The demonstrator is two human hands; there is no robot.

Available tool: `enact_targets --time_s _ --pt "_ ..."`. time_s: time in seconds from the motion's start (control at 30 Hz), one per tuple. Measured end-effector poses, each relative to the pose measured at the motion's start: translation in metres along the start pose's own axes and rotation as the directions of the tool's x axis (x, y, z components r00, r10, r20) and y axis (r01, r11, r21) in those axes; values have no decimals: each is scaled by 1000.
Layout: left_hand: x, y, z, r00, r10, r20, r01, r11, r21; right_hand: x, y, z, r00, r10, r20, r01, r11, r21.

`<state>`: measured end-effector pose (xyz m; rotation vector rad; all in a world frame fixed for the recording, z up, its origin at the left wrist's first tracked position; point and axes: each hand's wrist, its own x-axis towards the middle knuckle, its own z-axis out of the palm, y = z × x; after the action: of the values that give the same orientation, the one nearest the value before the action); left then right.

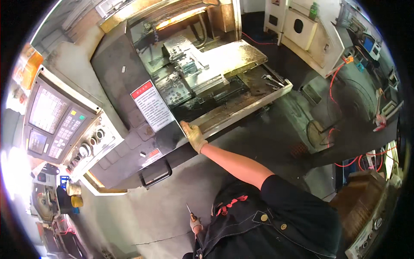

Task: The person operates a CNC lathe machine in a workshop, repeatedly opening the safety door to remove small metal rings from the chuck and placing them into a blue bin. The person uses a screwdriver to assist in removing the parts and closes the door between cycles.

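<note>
The right hand worries me first: gloved and curled partway shut, it has hold of the right edge of the machine's dark door, beside the tray's near left end. Were the door to slide, those fingers could get pinched at that edge; a slick glove might also lose its grip.

The left hand hangs low by the body, closed round the handle of a thin-shafted tool. Its bare shaft points outward, so a careless turn could jab someone.

Inside the machine, the long tray has a few loose metal wrenches near its right corner; a knock might send them over the rim. A green bottle stands at the pale cabinet's top edge, and I cannot tell what fills it, nor the yellow bucket beyond the control panel.
</note>
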<state>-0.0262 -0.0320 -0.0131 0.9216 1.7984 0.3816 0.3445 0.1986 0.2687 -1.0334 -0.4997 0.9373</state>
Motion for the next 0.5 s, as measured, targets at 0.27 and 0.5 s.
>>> enact_targets --time_s 0.27,0.5 --pt "9 19 48 988 148 44 -97 814 -573 -9 16 31 999 -46 -8 45 998 -47" --pt "-62 210 116 846 523 103 -529 802 277 0 7 28 966 127 224 -57 954 -296"
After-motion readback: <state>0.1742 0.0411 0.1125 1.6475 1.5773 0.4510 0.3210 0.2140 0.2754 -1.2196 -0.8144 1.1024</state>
